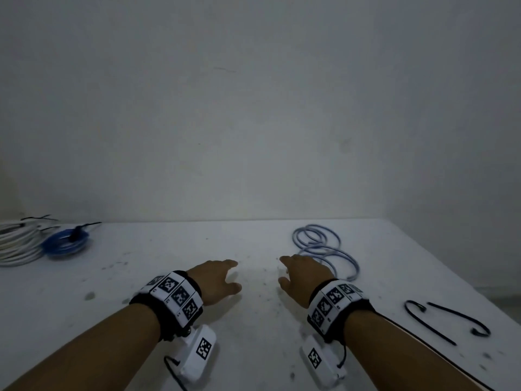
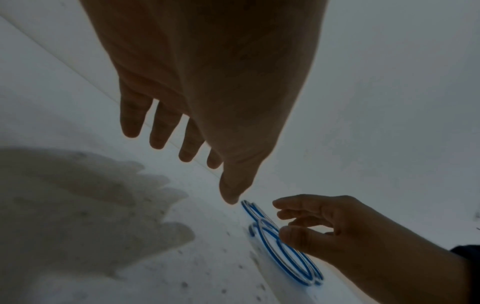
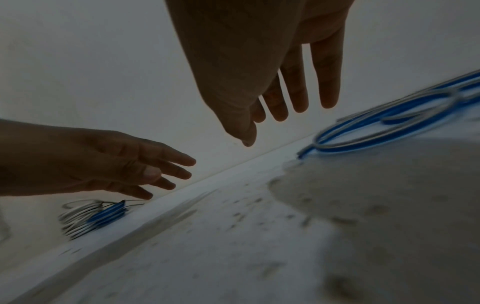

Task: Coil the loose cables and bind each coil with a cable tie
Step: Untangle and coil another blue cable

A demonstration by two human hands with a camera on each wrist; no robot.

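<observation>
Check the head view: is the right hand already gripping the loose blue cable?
No: the right hand hovers open over the table with the loose blue cable lying untouched just beyond it.

The table (image 1: 253, 320) had a matt white top, speckled with dark marks. The loose blue cable (image 1: 324, 249) looked like smooth, slightly glossy plastic; the black cable ties (image 1: 431, 323) beside it looked like plastic too.

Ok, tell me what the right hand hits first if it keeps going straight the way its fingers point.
Probably the loose blue cable: the right hand points at its near loops. Height above the table is unclear.
</observation>
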